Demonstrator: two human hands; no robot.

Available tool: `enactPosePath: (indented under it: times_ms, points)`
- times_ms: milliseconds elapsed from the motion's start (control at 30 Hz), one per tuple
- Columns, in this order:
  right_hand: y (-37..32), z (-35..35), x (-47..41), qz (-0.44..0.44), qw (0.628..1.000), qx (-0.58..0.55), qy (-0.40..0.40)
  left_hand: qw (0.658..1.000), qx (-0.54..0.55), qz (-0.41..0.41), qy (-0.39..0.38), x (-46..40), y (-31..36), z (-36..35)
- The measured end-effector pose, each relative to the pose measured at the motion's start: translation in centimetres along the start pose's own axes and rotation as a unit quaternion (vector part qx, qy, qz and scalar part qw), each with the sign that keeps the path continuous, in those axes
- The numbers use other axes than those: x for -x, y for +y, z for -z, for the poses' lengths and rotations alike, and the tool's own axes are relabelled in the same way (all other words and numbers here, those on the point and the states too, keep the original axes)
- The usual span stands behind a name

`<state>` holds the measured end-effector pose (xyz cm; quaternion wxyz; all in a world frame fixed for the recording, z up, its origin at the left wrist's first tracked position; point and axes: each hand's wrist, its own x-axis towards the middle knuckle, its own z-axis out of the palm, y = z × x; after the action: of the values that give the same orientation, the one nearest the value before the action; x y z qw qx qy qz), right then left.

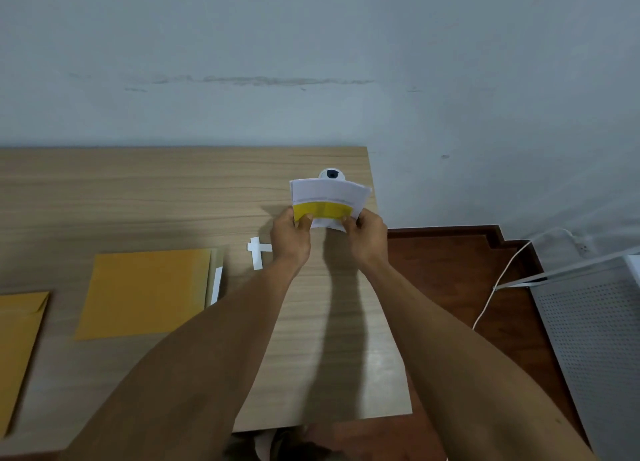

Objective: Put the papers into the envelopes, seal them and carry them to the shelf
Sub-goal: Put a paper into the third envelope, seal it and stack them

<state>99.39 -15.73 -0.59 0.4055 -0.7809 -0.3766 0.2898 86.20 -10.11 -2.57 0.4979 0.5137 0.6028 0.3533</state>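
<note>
- Your papers (pixel 329 193) are up off the counter (pixel 173 200), held over its far right corner; the bundle's long axis runs left to right across your view, and its free top edge tips away from you toward the wall (pixel 311 62).
- A yellow band (pixel 323 210) crosses the lower part of the bundle, also running left to right.
- Faint grey lines of print show on the white sheet, too small to read.
- Your left hand (pixel 290 233) is closed on the bundle's lower left corner, thumb on the yellow band.
- Your right hand (pixel 367 234) is closed on the lower right corner, fingers curled around the edge.
- Two brown envelopes lie flat on the counter to your left: one (pixel 145 292) near the middle with its flap side to the right, another (pixel 19 339) at the left edge.
- Small white paper strips (pixel 257 251) lie just beside your left wrist.
- A round white object (pixel 331 174) with a dark centre sits behind the papers.
</note>
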Motion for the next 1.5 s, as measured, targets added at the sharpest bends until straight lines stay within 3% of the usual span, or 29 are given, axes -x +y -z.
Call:
enactPosePath:
  times_ms: [300,667,833,1000,1067,1267,1367,1500]
  points:
    - [-0.7,0.5,-1.4,-0.008,1.0,0.01,0.002,0.998,-0.052,-0.008,-0.035,-0.9,2.3,0.0]
    - [-3.9,-0.3,-0.4,-0.137,0.976,-0.128,-0.114,0.985,-0.082,0.038,-0.148,-1.8,3.4,8.1]
    - [-7.1,0.3,-1.1,-0.043,0.992,-0.058,-0.104,0.963,-0.146,0.037,-0.225,-1.5,4.4,13.7]
    - [-10.5,-1.1,-0.5,-0.015,0.959,0.086,-0.268,0.94,-0.177,0.043,-0.289,-0.9,4.7,17.7]
    - [-11.4,-2.0,0.6,-0.004,0.947,0.127,-0.295,0.931,-0.195,0.045,-0.305,-0.6,4.7,19.1]
    - [-12.2,-4.5,4.7,-0.01,0.951,0.066,-0.301,0.927,-0.244,0.029,-0.282,-1.0,2.6,22.5]
    - [-12.0,-5.0,6.3,-0.005,0.964,0.067,-0.257,0.948,-0.256,-0.003,-0.191,-1.0,1.0,23.1]
    - [-10.8,-4.5,7.0,-0.03,0.983,0.037,-0.175,0.966,-0.247,0.023,-0.065,0.0,-1.3,23.6]
